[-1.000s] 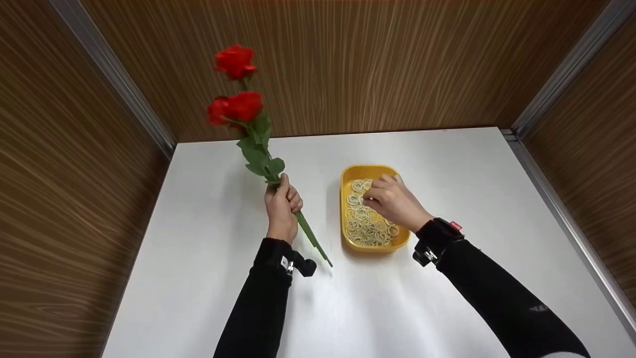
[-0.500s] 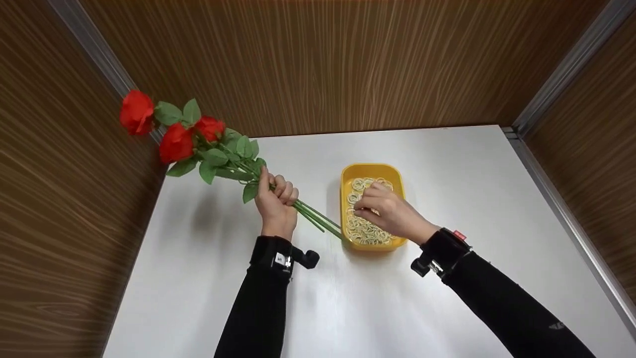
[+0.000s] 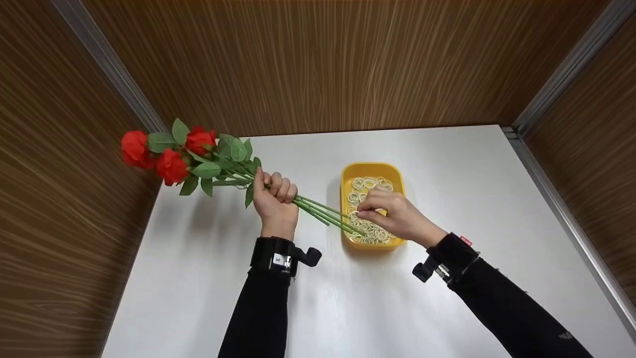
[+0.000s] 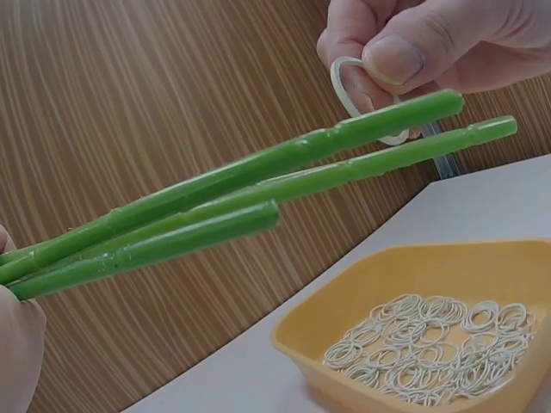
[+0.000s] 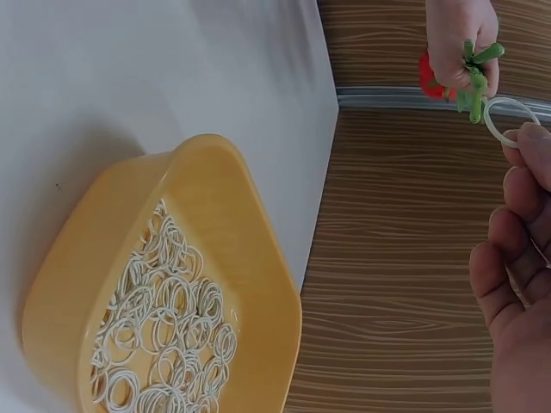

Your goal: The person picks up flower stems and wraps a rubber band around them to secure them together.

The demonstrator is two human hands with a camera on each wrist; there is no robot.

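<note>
My left hand [image 3: 275,196] grips three red artificial roses [image 3: 166,154] by their green stems [image 3: 323,213]. The blooms point left past the table edge, and the cut ends reach right over the yellow tray [image 3: 370,170]. My right hand [image 3: 392,214] pinches one white rubber band [image 3: 356,214] right at those cut ends. In the left wrist view the rubber band [image 4: 351,86] hangs from the fingertips [image 4: 405,52] just behind the tips of the stems [image 4: 258,185]. The right wrist view shows the rubber band [image 5: 508,120] next to the stem tips.
The tray [image 5: 250,249] holds several loose rubber bands [image 5: 164,335] and sits mid-table on a white tabletop [image 3: 447,169]. Wood-grain walls [image 3: 323,64] close in the back and both sides, with metal corner strips.
My left hand has swung the roses from upright down to the left, so the stems now point at the tray. My right hand has lifted a rubber band from the tray to the stem ends.
</note>
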